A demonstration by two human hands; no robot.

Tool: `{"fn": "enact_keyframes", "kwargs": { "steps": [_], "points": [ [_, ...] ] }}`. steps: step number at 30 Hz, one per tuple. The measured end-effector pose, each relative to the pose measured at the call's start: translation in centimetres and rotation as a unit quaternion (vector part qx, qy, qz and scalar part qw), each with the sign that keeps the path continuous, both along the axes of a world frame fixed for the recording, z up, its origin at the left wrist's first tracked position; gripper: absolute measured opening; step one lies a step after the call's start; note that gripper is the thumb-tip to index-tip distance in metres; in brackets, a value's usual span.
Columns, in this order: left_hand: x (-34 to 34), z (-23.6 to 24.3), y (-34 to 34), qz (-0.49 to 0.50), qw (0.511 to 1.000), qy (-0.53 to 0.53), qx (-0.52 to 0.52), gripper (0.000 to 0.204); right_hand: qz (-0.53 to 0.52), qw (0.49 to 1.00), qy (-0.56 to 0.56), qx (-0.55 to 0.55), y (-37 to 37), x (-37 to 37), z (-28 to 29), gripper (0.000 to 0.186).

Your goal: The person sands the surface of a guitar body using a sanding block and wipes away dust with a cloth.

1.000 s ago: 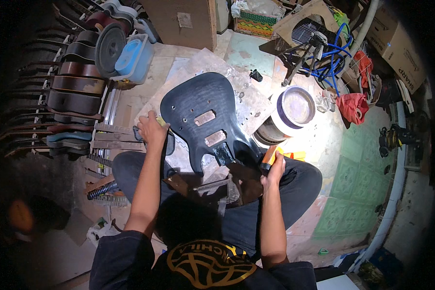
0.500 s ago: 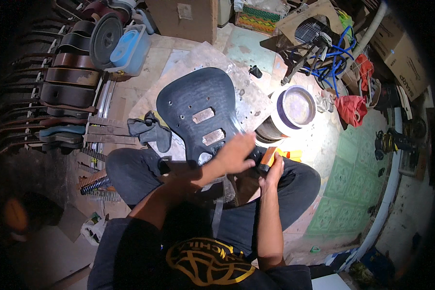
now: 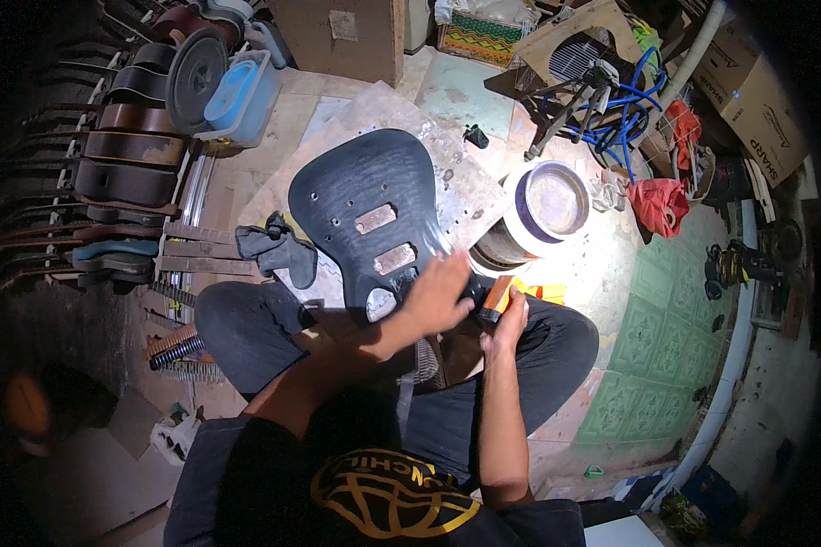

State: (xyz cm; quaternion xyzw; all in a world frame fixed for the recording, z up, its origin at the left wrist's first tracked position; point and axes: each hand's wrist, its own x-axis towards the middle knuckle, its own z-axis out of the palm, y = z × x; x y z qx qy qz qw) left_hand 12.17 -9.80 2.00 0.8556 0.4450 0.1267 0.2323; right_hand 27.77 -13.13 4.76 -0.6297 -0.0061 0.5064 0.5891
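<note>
The dark guitar body (image 3: pixel 347 169) lies on a pale board (image 3: pixel 470 196), its holes (image 3: pixel 336 222) and slots (image 3: pixel 376 219) already cut but apparently no parts fitted, the blurred left hand (image 3: pixel 436 299) is at its lower edge with fingers extended, contact unclear, and the right hand (image 3: pixel 511 325) is clamped around an orange tool (image 3: pixel 498 296).

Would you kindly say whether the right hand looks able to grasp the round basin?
Probably not: the right hand holds an orange object, though the round basin stands close by.

Left hand (image 3: pixel 438 298) over guitar body (image 3: pixel 360 175), right hand (image 3: pixel 511 321) gripping an orange object (image 3: pixel 499 296); basin (image 3: pixel 556 206) by the board's (image 3: pixel 470 202) right corner.
</note>
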Motion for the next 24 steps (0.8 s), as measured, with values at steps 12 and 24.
{"fn": "enact_keyframes", "kwargs": {
  "steps": [12,24],
  "points": [
    [-8.6,-0.8,11.0,0.253,0.942,0.180,0.129,0.067,-0.011,0.999,0.017,0.031,-0.2,0.4,-0.8,0.032],
    [-9.3,0.1,1.3,0.232,0.966,0.104,0.048,0.083,0.014,0.999,-0.028,0.037,-0.4,0.9,-1.2,0.032]
  ]
}}
